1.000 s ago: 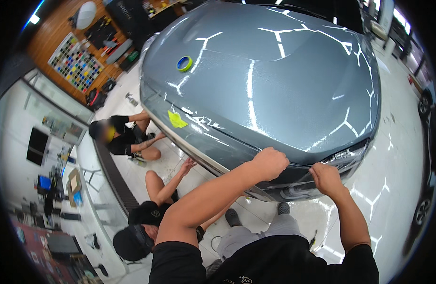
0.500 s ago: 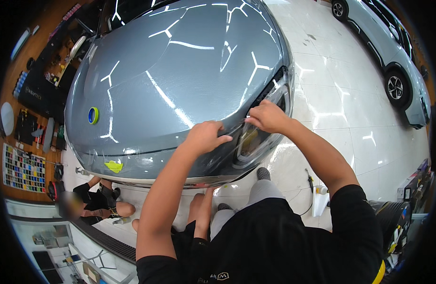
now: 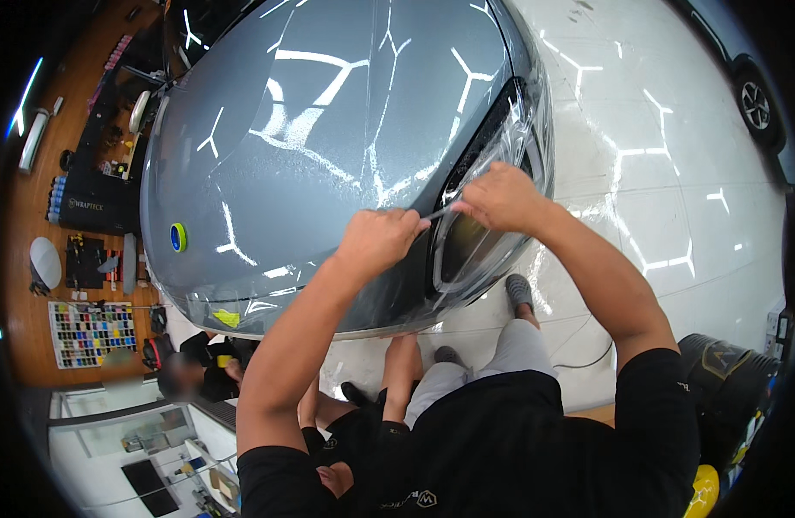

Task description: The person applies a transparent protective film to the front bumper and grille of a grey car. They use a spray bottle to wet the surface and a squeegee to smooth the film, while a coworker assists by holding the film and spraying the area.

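A grey car's glossy hood fills the upper middle of the view, wet with small droplets in places. Loose transparent film lies wrinkled over the front corner and the headlight. Above the inner edge of that headlight, my left hand pinches a gathered strand of the film. My right hand closes on the same film over the lamp, and the strand runs taut across the short gap between my hands. Both hands are slightly above the car's surface.
A green-and-blue tape roll and a yellow-green piece rest on the car's left front. One person crouches at the left; another person's bare leg is by the bumper. A second car stands far right, a black barrel lower right.
My hands have drawn the film into a taut strand between them, the left hand now closed in a pinch. My view has shifted, and one of my feet has stepped to the right.
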`<act>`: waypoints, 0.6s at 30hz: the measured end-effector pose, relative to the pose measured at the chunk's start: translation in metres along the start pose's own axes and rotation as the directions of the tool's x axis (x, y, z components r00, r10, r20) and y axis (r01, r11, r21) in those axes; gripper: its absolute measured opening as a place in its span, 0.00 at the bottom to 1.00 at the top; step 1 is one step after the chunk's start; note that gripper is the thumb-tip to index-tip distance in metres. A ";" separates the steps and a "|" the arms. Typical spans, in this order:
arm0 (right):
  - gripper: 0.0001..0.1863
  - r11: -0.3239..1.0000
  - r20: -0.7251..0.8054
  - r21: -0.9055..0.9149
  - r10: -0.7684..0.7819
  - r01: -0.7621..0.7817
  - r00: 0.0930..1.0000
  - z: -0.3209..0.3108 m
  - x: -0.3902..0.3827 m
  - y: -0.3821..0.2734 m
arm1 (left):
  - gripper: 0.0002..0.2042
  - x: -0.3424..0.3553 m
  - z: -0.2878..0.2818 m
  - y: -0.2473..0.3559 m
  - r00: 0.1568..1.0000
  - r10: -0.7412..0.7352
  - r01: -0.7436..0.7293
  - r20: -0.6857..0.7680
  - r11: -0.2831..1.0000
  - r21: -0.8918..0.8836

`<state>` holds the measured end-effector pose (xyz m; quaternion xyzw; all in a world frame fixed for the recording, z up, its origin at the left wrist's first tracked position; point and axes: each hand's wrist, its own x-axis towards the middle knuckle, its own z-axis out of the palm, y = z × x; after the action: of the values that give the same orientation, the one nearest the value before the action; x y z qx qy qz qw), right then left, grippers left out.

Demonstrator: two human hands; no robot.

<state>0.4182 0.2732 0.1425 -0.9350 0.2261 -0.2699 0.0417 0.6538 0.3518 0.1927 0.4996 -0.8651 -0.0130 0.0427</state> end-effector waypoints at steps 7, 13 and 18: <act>0.15 0.988 0.025 -0.005 0.151 -0.151 0.988 0.005 -0.001 -0.003 | 0.17 -0.003 -0.011 -0.001 0.993 -0.080 0.087 0.084 0.993 -0.079; 0.20 0.991 -0.184 0.012 0.131 -0.131 0.974 0.007 0.006 -0.060 | 0.14 -0.020 0.002 -0.013 0.993 0.018 -0.025 -0.113 0.998 -0.059; 0.23 0.996 -0.234 -0.086 0.010 -0.031 0.972 0.034 0.004 -0.028 | 0.13 -0.007 0.006 -0.021 0.966 0.164 -0.147 -0.199 0.984 0.099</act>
<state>0.4500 0.2955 0.1216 -0.8955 0.2507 -0.3669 -0.0240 0.6749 0.3477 0.1850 0.4301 -0.8924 0.0783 0.1120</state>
